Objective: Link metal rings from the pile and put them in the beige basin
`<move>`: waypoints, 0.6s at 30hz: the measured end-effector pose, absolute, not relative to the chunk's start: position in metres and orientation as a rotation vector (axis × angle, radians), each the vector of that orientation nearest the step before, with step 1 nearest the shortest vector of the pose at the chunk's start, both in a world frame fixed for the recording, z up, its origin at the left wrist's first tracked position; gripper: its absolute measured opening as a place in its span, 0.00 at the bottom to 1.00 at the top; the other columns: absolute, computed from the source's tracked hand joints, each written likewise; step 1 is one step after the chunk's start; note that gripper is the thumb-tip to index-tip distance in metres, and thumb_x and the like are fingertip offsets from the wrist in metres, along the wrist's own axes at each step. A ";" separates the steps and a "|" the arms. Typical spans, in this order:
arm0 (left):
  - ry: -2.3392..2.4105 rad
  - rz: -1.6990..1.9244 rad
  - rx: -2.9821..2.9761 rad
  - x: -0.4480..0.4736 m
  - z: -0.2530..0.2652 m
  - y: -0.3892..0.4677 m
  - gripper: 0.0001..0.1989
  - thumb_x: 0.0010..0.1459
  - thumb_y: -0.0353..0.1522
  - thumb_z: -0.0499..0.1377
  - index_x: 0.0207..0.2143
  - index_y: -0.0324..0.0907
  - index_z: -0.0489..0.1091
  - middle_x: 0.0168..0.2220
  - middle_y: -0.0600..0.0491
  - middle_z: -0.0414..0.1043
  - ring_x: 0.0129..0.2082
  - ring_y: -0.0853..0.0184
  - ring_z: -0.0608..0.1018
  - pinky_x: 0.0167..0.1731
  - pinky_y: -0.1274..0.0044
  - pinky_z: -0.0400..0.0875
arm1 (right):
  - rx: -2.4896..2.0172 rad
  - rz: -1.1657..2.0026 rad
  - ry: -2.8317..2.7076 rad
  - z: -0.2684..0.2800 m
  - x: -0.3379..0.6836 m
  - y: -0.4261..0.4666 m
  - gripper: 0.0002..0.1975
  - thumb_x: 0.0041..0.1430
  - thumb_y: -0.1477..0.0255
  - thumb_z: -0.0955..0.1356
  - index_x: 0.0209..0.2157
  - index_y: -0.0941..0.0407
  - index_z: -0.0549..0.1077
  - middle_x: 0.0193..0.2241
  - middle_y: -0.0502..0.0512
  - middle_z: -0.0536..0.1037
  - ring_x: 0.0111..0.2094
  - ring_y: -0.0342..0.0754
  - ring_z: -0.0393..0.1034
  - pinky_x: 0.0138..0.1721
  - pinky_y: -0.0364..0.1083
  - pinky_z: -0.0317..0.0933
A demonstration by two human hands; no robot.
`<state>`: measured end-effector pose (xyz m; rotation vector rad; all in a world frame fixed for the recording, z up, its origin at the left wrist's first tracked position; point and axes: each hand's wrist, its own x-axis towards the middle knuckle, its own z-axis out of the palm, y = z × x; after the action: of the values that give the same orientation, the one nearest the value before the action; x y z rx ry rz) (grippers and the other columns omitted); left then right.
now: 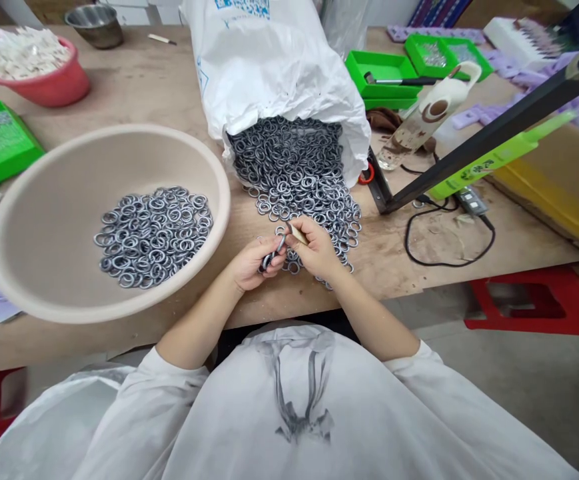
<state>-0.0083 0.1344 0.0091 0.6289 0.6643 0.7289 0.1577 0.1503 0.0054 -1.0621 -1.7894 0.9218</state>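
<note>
Dark grey rings (271, 259), a small bunch of them, are resting in the curled fingers of the left hand (252, 265), over the near part of the bench (384, 267). One ring is standing on edge, facing the other hand. The right hand (319, 250) is pinching a short pale stick (298, 234) with a dark tip between thumb and fingers; whether the tip is touching that ring, I cannot tell. Just beyond the hands, a heap of loose rings (302, 190) is lying in and before the mouth of a white sack (279, 73), its near fringe reaching beside and under the right hand. To their left, a wide beige basin (54, 180) is holding a smaller pile of rings (156, 237).

As I judge it, the bunch is depending on light fingertip pressure, so a relaxing grip could be dropping rings into the heap. A few loose rings are lying near the bench's front edge, where a sweeping right forearm could be knocking them off.

The basin's rim is rising close by the left hand, limiting low sideways movement. To the right of the heap, bare wood is giving more room, up to a black cable (409, 247).
</note>
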 end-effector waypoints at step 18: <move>0.909 0.998 0.632 0.002 0.010 0.134 0.19 0.48 0.44 0.67 0.26 0.41 0.62 0.15 0.63 0.58 0.13 0.78 0.58 0.13 0.85 0.47 | -1.408 0.398 -2.252 0.021 0.153 0.132 0.24 0.68 0.53 0.58 0.29 0.54 0.71 0.29 0.54 0.76 0.30 0.47 0.66 0.29 0.45 0.47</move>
<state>0.0017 0.1338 0.0101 0.6322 0.9089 0.9981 0.1528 0.1325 0.0206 -1.4075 -2.2523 0.3976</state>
